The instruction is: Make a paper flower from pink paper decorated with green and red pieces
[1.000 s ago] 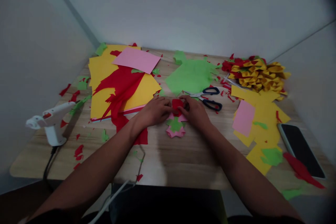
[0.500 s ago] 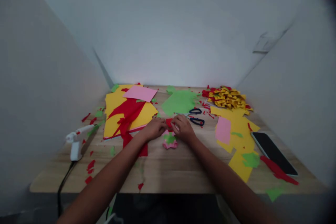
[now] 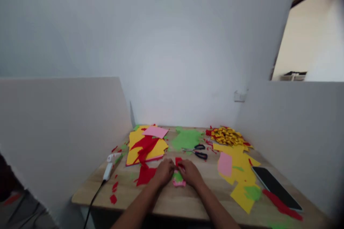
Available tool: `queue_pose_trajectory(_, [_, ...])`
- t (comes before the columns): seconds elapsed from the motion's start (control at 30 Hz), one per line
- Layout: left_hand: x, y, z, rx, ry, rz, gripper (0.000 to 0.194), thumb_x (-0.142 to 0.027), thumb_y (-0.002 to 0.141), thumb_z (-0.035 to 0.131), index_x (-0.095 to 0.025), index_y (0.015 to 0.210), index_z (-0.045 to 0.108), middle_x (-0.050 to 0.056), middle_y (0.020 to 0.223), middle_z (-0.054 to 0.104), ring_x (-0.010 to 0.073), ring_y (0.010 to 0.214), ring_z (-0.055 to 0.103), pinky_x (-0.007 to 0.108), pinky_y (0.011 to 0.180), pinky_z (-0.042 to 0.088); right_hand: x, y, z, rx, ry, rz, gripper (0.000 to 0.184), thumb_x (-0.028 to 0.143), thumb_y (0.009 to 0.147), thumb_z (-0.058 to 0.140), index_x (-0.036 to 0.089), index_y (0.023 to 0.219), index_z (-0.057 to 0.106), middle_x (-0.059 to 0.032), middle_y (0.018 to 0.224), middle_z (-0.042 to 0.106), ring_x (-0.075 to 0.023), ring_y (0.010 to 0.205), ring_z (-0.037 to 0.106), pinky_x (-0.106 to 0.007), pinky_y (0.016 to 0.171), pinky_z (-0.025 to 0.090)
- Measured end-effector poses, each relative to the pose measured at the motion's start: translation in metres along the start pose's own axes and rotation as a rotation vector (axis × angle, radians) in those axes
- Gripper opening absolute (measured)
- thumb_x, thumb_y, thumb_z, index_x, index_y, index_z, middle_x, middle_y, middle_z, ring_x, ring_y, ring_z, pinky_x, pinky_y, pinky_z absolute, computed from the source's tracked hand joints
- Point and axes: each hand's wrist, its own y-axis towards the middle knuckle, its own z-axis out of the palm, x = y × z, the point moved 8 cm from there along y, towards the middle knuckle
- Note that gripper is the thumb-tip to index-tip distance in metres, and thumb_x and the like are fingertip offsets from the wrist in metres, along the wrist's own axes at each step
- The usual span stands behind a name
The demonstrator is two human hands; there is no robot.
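My left hand (image 3: 165, 171) and my right hand (image 3: 190, 172) meet near the table's middle. Between their fingertips is a small red paper piece (image 3: 178, 160), pinched from both sides. Just below it lies a small paper shape with a green centre (image 3: 177, 176) and a folded pink edge (image 3: 179, 183); the fingers partly cover its upper part. Whether the red piece is joined to this shape I cannot tell. Scissors (image 3: 201, 155) with dark handles lie beyond my right hand, blades pointing left.
A white glue gun (image 3: 108, 171) with a black cord stands at left. Yellow sheets (image 3: 134, 152) with red and pink paper lie behind my left hand. Green paper (image 3: 185, 139), a yellow folded-paper pile (image 3: 228, 136), more yellow sheets (image 3: 238, 157) and a phone (image 3: 276, 188) occupy the back and right.
My view has tilted upward, so the table sits lower and more wall shows. Both hands stay together at the red paper piece, with the pink and green shape below them.
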Motion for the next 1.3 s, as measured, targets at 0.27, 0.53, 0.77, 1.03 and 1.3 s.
queue_pose_trajectory(0.27, [0.012,-0.010,0.013,-0.063,-0.096,-0.119,0.032,-0.018,0.091,0.048,-0.027,0.102,0.078,0.006,0.111,0.070,0.0222,0.107,0.059,0.032,0.093,0.041,-0.014,-0.004,0.016,0.004,0.035,0.063,0.025,0.021,0.089,0.056,0.022,0.104,0.076,-0.0095,0.104,0.075,-0.0243,0.102,0.067,-0.030,0.090,0.045])
queue_pose_trajectory(0.53, [-0.002,-0.015,-0.001,-0.129,-0.165,-0.084,0.027,-0.013,0.089,0.052,-0.019,0.101,0.076,0.008,0.104,0.074,0.0221,0.101,0.061,0.034,0.100,0.041,-0.008,-0.009,0.004,0.083,-0.002,0.065,0.030,0.018,0.091,0.053,0.022,0.109,0.076,-0.0091,0.109,0.076,-0.0211,0.103,0.065,-0.027,0.091,0.043])
queue_pose_trajectory(0.77, [-0.003,-0.016,-0.002,-0.185,-0.176,-0.078,0.027,-0.012,0.085,0.056,-0.021,0.097,0.078,0.006,0.101,0.076,0.0232,0.098,0.061,0.033,0.091,0.045,-0.012,-0.012,0.000,0.048,-0.040,0.073,0.040,0.012,0.088,0.049,0.016,0.122,0.071,-0.0112,0.118,0.073,-0.0209,0.111,0.064,-0.027,0.098,0.043])
queue_pose_trajectory(1.03, [-0.003,-0.014,-0.001,-0.182,-0.133,-0.074,0.026,-0.014,0.087,0.056,-0.022,0.099,0.078,0.006,0.102,0.075,0.0226,0.097,0.060,0.032,0.087,0.045,-0.010,-0.011,-0.004,0.027,-0.112,0.059,0.040,0.011,0.091,0.046,0.016,0.122,0.071,-0.0104,0.116,0.073,-0.0226,0.113,0.058,-0.029,0.100,0.041])
queue_pose_trajectory(1.3, [-0.010,-0.015,-0.003,-0.134,-0.070,-0.052,0.034,-0.020,0.093,0.051,-0.025,0.114,0.076,0.007,0.109,0.071,0.0242,0.104,0.058,0.035,0.092,0.045,-0.004,-0.009,0.001,0.116,-0.194,0.014,0.034,0.013,0.090,0.050,0.019,0.107,0.079,-0.0113,0.112,0.074,-0.0242,0.108,0.058,-0.030,0.098,0.040])
